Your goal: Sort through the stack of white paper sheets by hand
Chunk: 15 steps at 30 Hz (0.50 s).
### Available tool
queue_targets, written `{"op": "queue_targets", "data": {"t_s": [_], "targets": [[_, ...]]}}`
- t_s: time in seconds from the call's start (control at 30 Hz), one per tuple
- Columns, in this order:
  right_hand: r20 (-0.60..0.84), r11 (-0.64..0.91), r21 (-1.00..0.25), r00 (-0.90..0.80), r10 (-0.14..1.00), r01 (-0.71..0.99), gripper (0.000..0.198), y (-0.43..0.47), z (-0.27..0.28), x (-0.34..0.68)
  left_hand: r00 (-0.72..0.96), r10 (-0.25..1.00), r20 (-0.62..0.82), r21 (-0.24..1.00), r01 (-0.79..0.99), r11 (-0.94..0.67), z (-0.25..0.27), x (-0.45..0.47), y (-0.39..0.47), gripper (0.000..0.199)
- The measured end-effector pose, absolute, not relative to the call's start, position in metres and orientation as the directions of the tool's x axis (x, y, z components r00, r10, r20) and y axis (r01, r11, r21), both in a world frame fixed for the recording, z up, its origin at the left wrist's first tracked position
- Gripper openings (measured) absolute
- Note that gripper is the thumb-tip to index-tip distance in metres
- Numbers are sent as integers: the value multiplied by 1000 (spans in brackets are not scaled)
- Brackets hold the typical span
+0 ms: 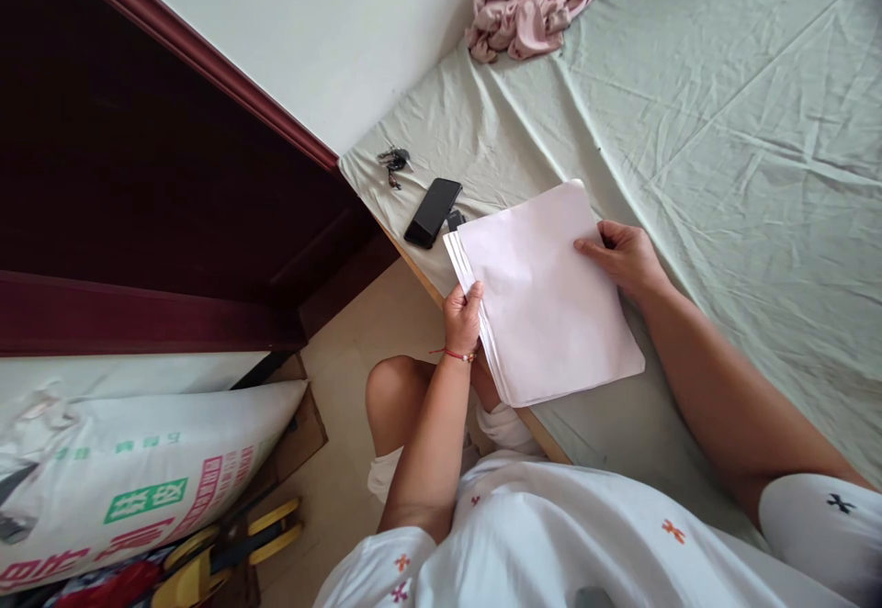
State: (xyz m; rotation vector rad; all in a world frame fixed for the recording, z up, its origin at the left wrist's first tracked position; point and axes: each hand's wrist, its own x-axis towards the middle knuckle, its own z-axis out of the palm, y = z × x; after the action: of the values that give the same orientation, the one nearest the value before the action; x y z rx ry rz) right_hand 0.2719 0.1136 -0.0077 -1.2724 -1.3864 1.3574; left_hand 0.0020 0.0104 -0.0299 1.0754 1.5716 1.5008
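Observation:
A stack of white paper sheets [551, 305] is held over the edge of the bed, tilted, with its layers slightly fanned along the left side. My left hand [463, 316] grips the left edge, thumb on top and fingers hidden beneath. At the upper right edge, my right hand [624, 257] pinches the paper, its thumb on the top sheet. A red string bracelet [458, 354] circles my left wrist. Beyond the stack's upper left corner lie a black phone [433, 211] and a small black object [456, 220], partly covered by the paper.
The bed [730, 176] has a wrinkled pale green sheet. Keys [394, 163] lie near its corner, and a crumpled pink cloth [527, 6] is by the wall. A dark red door [152, 130] stands left. Below are a large white printed sack [152, 461] and yellow-black items [272, 530].

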Motion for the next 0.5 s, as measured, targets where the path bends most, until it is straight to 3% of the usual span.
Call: {"op": "queue_targets", "data": {"t_s": [0.23,0.5], "targets": [[-83,-72,-991,-91,992,110,25,118,-14,271,-417,907,63,996,79,-33,-29,3,11,41],[-69,-56,-985,-77,995,163,37,120,-15,271,-426,903,57,998,55,-37,-29,4,11,41]]}}
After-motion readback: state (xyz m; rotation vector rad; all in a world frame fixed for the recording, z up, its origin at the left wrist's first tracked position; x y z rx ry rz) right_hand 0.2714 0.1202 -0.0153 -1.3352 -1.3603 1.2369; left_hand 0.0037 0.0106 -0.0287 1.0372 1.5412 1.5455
